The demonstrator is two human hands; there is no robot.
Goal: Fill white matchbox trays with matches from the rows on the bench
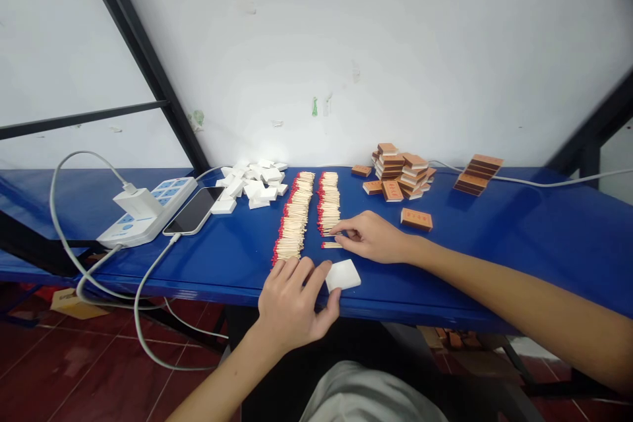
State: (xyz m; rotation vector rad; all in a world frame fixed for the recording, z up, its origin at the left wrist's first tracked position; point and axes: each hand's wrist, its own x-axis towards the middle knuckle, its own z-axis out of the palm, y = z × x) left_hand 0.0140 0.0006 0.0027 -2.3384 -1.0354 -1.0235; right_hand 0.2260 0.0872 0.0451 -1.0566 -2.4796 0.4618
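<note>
My left hand (pixel 294 300) rests at the near edge of the blue table (pixel 519 237), with thumb and fingers pinched on a small white matchbox tray (pixel 343 275). My right hand (pixel 373 236) lies palm down just beyond it, its fingertips pinching a few red-tipped matches at the near end of the right row of matches (pixel 328 203). A second, longer row of matches (pixel 295 216) runs beside it on the left. A few loose matches (pixel 330 245) lie under my right hand's fingers.
A heap of white inner trays (pixel 252 184) sits at the back left. Orange matchbox sleeves are stacked at the back right (pixel 400 171), with another stack (pixel 477 175) and a single sleeve (pixel 416 219) nearby. A power strip (pixel 148 208), phone (pixel 195 210) and cables occupy the left.
</note>
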